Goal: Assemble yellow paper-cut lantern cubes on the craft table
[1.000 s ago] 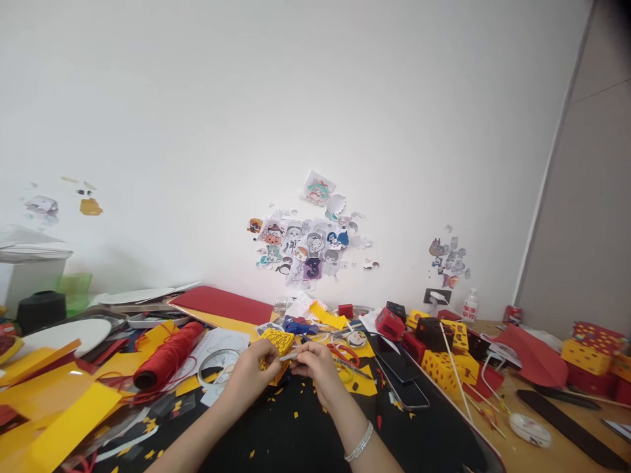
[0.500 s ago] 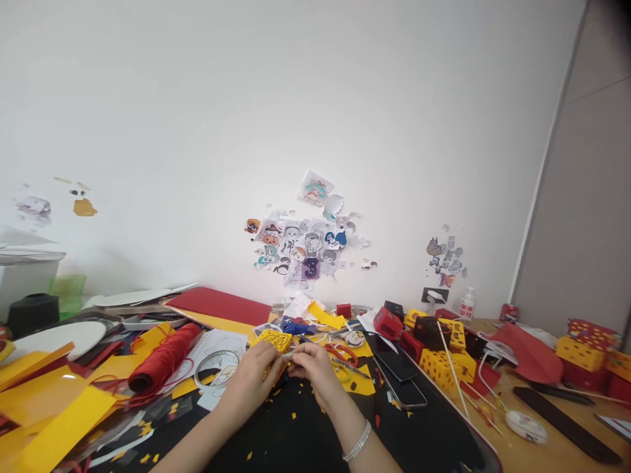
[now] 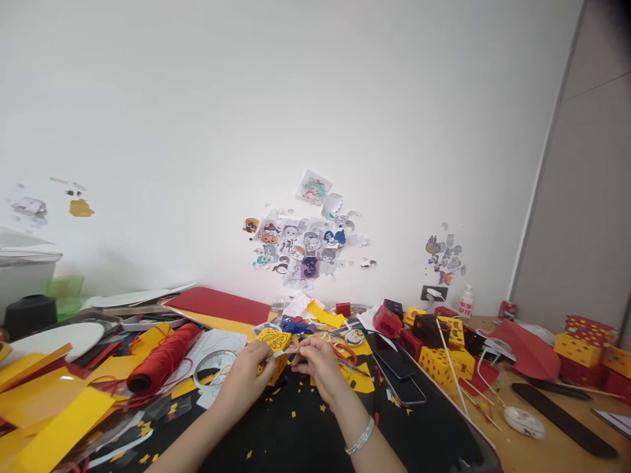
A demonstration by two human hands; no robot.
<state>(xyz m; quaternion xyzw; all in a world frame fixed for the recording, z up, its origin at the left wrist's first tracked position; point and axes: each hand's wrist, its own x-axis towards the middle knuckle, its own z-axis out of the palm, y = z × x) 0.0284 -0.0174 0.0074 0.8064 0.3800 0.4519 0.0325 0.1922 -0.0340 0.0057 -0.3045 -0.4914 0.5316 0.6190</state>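
A small yellow paper box [image 3: 274, 339] with black line drawings stands on the black mat [image 3: 296, 437], partly hidden by my left hand [image 3: 246, 374]. That hand's fingers are closed at the front of the box and pinch one end of a thin whitish strip [image 3: 284, 353], which looks like tape. My right hand [image 3: 323, 369], wearing a bracelet, is a little to the right with its fingers bent around the strip's other end. Between the two hands the strip runs nearly level in front of the box. The fingertips are small and partly hidden.
Red-handled scissors [image 3: 346, 355] lie behind my right hand, and two phones [image 3: 398, 371] beyond them. A tape roll [image 3: 215, 368] and a red thread spool [image 3: 165, 358] lie left. Yellow scraps dot the mat. Yellow spotted boxes [image 3: 441, 368] stand right, near thin sticks [image 3: 452, 371].
My hands have moved apart, the left slightly left and the right slightly right. More of the whitish strip shows between them, and more of the yellow box's top is visible.
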